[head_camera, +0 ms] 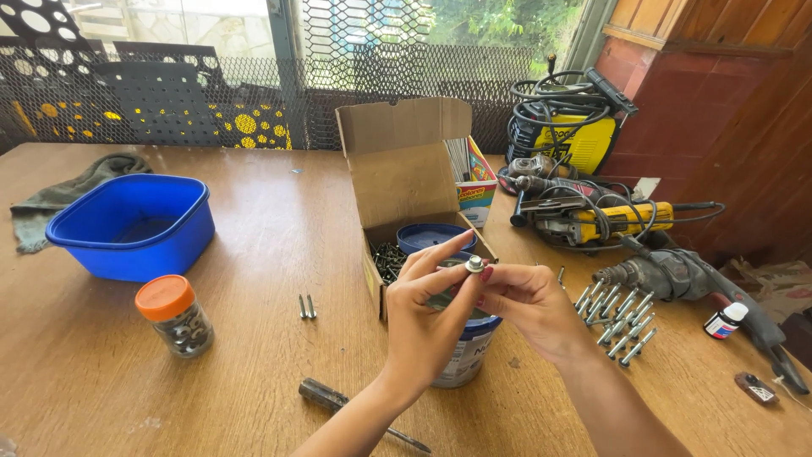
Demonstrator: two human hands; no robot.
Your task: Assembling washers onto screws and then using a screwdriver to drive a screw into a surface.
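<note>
Near the middle of the desk [254, 254], just above a blue and white tub [467, 351], both hands meet on a small bolt with a washer [475, 264]. The left hand [427, 313] pinches it between thumb and fingertips; the right hand [529, 296] grips it from the other side. Keeping the piece over the tub seems wise, so anything dropped lands inside, and the fingertips should turn it squarely. Behind the hands, an open cardboard box [406, 169] holds dark screws and a round blue lid. To the left stand a jar with an orange cap [175, 315], full of small metal parts, and a blue basin [135, 224] whose contents I cannot tell. A row of bolts [617, 317] lies right.
</note>
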